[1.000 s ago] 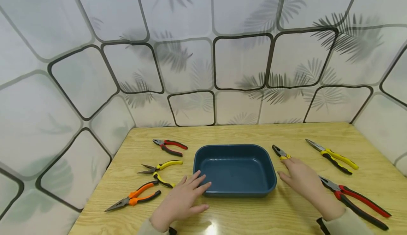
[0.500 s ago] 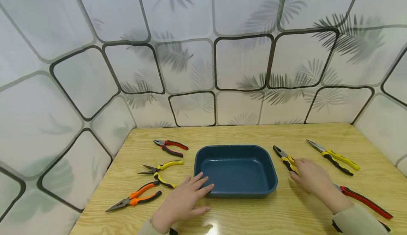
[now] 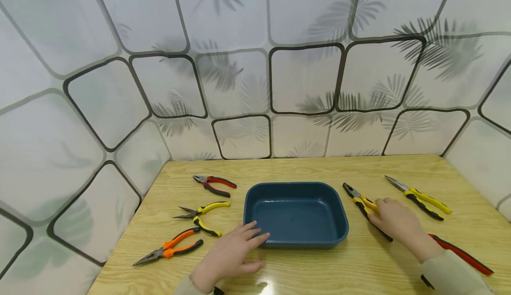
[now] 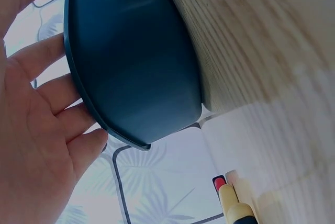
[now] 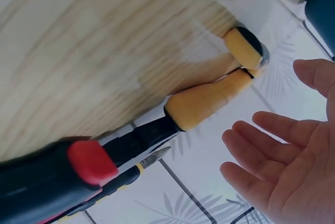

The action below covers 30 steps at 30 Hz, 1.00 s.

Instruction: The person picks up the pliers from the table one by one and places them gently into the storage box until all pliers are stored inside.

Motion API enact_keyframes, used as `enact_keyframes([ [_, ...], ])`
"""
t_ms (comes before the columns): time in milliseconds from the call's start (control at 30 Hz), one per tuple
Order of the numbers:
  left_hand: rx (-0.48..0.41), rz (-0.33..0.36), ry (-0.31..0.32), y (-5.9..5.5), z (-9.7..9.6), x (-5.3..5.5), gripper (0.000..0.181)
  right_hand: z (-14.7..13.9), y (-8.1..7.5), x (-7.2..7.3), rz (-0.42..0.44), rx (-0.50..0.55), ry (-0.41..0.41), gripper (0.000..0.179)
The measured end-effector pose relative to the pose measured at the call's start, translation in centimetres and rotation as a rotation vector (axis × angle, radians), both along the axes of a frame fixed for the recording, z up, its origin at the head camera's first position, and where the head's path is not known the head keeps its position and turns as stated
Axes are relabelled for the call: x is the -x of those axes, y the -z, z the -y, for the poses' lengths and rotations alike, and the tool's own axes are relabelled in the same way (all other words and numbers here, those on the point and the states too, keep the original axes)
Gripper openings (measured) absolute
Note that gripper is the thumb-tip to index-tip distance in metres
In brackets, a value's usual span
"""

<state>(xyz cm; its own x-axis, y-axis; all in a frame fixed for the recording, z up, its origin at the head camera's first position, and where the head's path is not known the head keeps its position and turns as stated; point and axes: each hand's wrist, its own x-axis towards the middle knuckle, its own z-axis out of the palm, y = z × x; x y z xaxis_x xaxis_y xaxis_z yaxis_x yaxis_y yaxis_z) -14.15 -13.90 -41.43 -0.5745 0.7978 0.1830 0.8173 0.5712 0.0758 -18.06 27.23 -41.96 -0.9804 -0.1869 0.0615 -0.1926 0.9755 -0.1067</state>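
Note:
My left hand (image 3: 231, 254) rests its fingertips at the near left corner of a dark blue rectangular tray (image 3: 295, 244). In the left wrist view its fingers (image 4: 58, 92) reach the tray's rim, straight and spread. Over the handles of the yellow-and-black combination pliers (image 3: 359, 202), right of the tray, hovers my right hand (image 3: 396, 222). The right wrist view shows that hand (image 5: 290, 164) with fingers apart and nothing held, next to the yellow handles (image 5: 204, 101). Whether it touches them is unclear. My right forearm hides most of the large red-and-black pliers (image 3: 463, 254).
Yellow-and-black long-nose pliers (image 3: 413, 194) lie at the back right. Left of the tray lie red-and-black pliers (image 3: 206, 181), yellow-and-black needle-nose pliers (image 3: 195, 214) and orange-and-black long-nose pliers (image 3: 163, 251). A patterned wall covering (image 3: 301, 80) borders the wooden table (image 3: 319, 268).
My right hand has drawn back to the right along the combination pliers, uncovering more of their handles. Its forearm now covers more of the red-and-black pliers. The left hand has barely shifted.

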Motion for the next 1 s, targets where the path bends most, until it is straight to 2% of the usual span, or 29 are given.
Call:
enact_keyframes([
  [633,-0.024,-0.014,0.011,0.0,0.0,0.0,0.056,0.1,2.0,0.9,-0.010,-0.097,0.022,0.048],
  [1000,-0.025,-0.025,0.011,0.2,-0.1,0.1,0.057,0.5,2.7,1.2,-0.056,-0.144,0.018,0.054],
])
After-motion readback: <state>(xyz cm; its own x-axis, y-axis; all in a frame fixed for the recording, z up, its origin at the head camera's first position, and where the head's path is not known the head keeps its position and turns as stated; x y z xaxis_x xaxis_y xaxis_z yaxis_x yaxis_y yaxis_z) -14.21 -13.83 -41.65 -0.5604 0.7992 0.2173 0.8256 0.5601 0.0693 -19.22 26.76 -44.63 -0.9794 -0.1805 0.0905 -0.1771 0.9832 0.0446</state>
